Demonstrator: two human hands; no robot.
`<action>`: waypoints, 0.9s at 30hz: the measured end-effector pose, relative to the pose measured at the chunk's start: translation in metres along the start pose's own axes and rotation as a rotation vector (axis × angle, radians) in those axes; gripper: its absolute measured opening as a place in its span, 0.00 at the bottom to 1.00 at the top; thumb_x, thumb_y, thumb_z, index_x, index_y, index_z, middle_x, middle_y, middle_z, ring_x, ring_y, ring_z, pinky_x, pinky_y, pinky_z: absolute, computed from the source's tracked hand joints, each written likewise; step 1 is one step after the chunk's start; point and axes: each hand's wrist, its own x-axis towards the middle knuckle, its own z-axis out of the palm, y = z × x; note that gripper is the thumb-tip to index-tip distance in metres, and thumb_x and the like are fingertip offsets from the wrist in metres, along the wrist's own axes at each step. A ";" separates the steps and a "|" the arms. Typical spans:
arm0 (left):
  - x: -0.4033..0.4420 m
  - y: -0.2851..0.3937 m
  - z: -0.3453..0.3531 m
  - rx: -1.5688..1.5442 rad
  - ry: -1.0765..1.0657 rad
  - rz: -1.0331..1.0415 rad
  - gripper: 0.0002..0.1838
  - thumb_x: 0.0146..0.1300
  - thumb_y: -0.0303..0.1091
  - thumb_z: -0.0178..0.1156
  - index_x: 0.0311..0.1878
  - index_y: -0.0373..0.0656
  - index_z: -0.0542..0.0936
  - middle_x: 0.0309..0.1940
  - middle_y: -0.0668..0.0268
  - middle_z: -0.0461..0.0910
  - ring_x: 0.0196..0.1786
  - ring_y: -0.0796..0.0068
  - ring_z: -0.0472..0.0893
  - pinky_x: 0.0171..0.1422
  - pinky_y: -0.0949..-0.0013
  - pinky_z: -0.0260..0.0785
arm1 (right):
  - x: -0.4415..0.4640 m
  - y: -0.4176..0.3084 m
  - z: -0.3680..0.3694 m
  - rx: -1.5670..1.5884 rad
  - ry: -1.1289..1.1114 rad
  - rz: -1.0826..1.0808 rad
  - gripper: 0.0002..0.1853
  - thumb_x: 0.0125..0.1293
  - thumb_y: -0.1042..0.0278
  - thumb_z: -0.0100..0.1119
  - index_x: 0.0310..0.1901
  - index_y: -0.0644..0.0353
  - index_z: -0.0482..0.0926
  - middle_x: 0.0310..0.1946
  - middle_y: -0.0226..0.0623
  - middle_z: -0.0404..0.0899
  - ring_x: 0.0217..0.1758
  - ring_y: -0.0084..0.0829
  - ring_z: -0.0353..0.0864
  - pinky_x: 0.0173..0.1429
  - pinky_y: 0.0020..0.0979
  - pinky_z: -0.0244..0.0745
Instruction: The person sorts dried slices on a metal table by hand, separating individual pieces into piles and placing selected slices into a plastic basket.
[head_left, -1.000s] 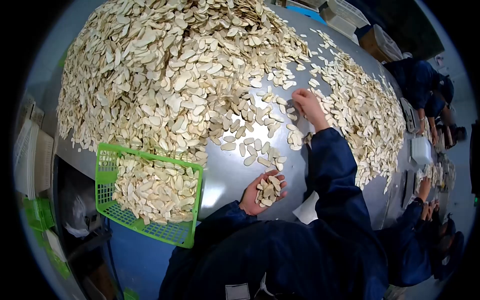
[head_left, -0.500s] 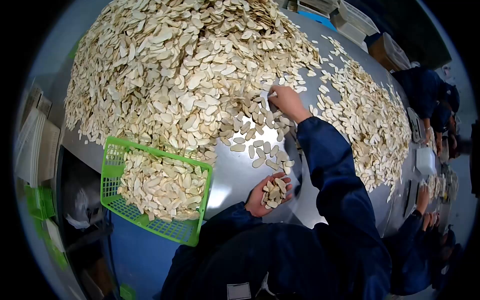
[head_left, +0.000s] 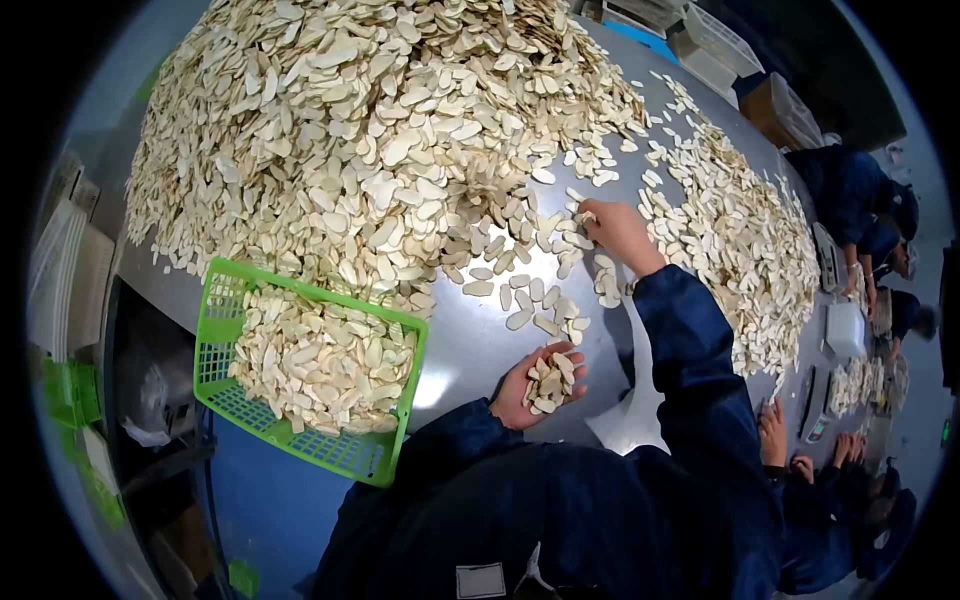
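Observation:
My left hand (head_left: 515,393) is cupped palm up around a handful of pale, oval dried slices (head_left: 551,380), near the table's front edge. Further forward, my right hand (head_left: 622,232) has its fingers curled and pinched together among loose slices. What sits between those fingertips is too small to make out. A few scattered slices (head_left: 518,290) lie on the metal table between my two hands. Beyond them rises a large heap of the same slices (head_left: 330,130). At my left a green plastic basket (head_left: 376,462) is tilted and partly filled with slices.
A second spread of slices (head_left: 745,240) covers the table on the right. Co-workers in dark blue sleeves (head_left: 840,190) are along the right side, one with a hand (head_left: 772,436) near that spread. White trays (head_left: 85,280) stack at far left; clear bins (head_left: 715,45) stand at the back.
My right hand has moved to the right and slightly nearer me. My left hand keeps its handful in place. A co-worker's hand now shows at the lower right.

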 end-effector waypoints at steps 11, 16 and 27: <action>0.001 0.001 -0.007 0.015 0.022 -0.014 0.22 0.76 0.47 0.37 0.63 0.47 0.69 0.59 0.59 0.74 0.61 0.58 0.74 0.66 0.46 0.65 | -0.004 -0.002 0.027 0.007 0.329 -0.004 0.08 0.64 0.65 0.54 0.31 0.60 0.73 0.22 0.41 0.76 0.24 0.44 0.78 0.27 0.42 0.72; -0.011 0.004 -0.001 -0.054 0.023 0.011 0.21 0.75 0.46 0.37 0.61 0.50 0.71 0.58 0.61 0.74 0.61 0.59 0.74 0.65 0.48 0.65 | -0.015 0.026 0.015 2.013 -0.056 0.147 0.09 0.67 0.64 0.53 0.43 0.59 0.75 0.22 0.31 0.71 0.17 0.19 0.62 0.18 0.18 0.51; -0.040 0.006 -0.003 -0.102 0.093 0.040 0.19 0.74 0.44 0.38 0.59 0.48 0.73 0.58 0.61 0.75 0.62 0.58 0.73 0.66 0.46 0.63 | -0.125 -0.095 -0.021 1.458 -0.439 0.458 0.06 0.67 0.74 0.52 0.43 0.64 0.76 0.28 0.31 0.77 0.23 0.17 0.71 0.24 0.19 0.62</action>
